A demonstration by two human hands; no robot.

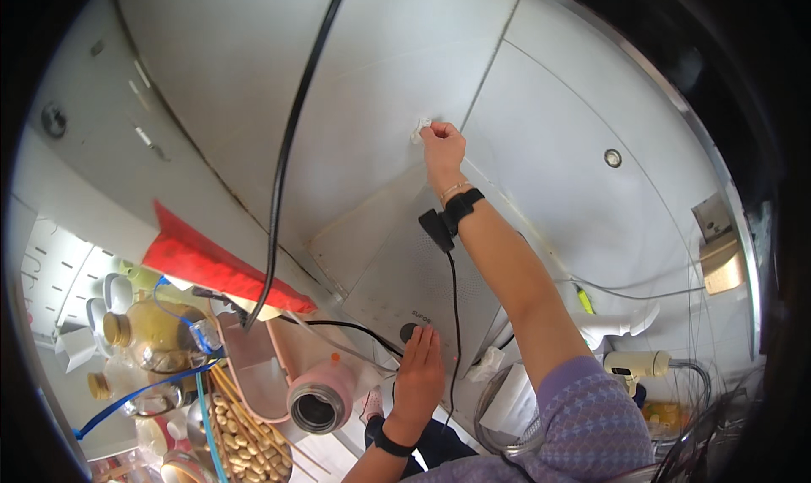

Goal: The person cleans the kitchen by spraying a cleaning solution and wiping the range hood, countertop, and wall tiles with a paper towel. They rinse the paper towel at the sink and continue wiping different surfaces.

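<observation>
My right hand [445, 142] pinches a crumpled white tissue [419, 131] against a pale wall panel near the upper middle. A black device is strapped to that wrist, with a cable hanging from it. Below, my left hand [419, 375] lies with its fingers together on the lower edge of a grey Supor appliance [393, 280], beside its round dark knob [409, 332]. Nothing shows in the left hand, whose underside is hidden. A black band is around the left wrist.
An open pink flask [320, 400], a pink tray [253, 369], peanuts [237, 438] and capped bottles [152, 334] stand at lower left. A red packet [222, 261] and a black cable [288, 134] cross the left side. A wire basket [507, 413] lies at lower right.
</observation>
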